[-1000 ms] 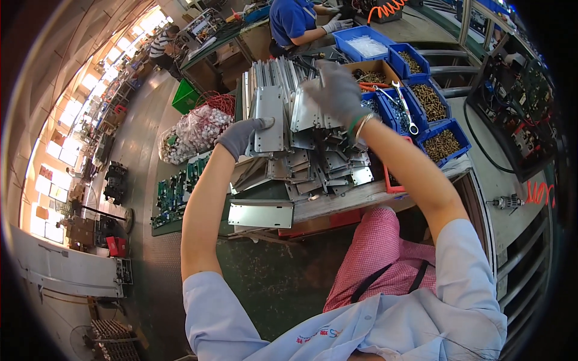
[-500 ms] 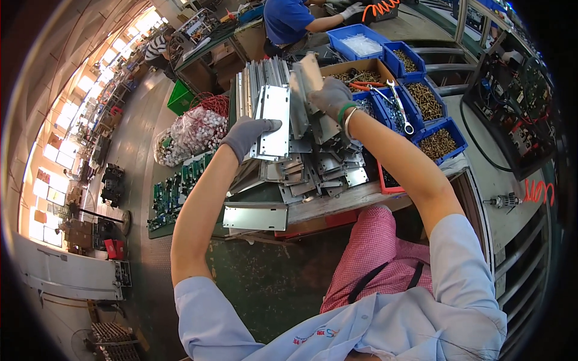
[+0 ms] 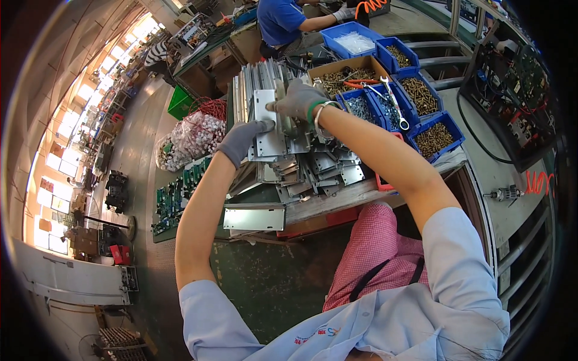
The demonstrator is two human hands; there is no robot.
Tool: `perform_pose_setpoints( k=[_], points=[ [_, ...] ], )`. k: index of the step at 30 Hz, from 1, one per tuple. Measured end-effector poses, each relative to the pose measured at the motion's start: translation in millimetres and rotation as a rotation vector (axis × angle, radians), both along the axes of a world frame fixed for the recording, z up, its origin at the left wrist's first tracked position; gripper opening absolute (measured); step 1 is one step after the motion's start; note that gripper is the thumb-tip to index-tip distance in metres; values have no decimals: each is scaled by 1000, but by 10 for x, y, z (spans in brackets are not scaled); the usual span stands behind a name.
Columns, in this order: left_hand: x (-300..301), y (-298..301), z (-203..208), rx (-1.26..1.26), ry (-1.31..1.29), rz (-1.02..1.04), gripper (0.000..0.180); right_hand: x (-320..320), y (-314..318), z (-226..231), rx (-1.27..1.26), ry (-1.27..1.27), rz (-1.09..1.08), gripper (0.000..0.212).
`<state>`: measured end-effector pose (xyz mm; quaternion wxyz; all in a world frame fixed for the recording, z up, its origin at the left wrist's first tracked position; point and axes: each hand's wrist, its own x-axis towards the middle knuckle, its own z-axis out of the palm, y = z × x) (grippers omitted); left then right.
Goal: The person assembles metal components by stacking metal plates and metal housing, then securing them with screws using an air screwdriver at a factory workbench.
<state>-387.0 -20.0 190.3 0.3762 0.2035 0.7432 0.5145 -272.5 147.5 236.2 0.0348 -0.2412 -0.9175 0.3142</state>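
In a grey glove, my left hand [image 3: 245,139] grips a flat silver metal plate [image 3: 265,139] with small holes by its lower left side, thumb on its face. My right hand [image 3: 298,99], gloved alike, is closed at the plate's upper right edge, with another metal piece partly hidden under its fingers. Below both hands lies a jumbled pile of metal brackets [image 3: 325,171]. Long metal strips [image 3: 244,90] stand stacked just beyond the left hand. A single plate [image 3: 254,219] rests at the bench's near edge.
To the right are blue bins of screws [image 3: 433,139], a cardboard box of screws [image 3: 334,81] and a wrench [image 3: 394,102]. Green circuit boards [image 3: 174,198] and a bag of white connectors [image 3: 195,133] lie left. A co-worker in blue [image 3: 280,21] sits across. An open electronic unit [image 3: 512,96] stands far right.
My right hand has moved left, bringing its metal piece against the plate in my left hand. The left hand stays nearly in place, and the view has shifted slightly.
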Motion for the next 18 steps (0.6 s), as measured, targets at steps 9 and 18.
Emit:
perform_pose_setpoints(
  k=[9,18],
  points=[
    [30,351,3,120,-153,-121,34,-463,1160,-644,329,-13,191,43],
    [265,-175,-24,440,-271,153,27,73,1330,-1023,-690,771,260,22]
  ],
)
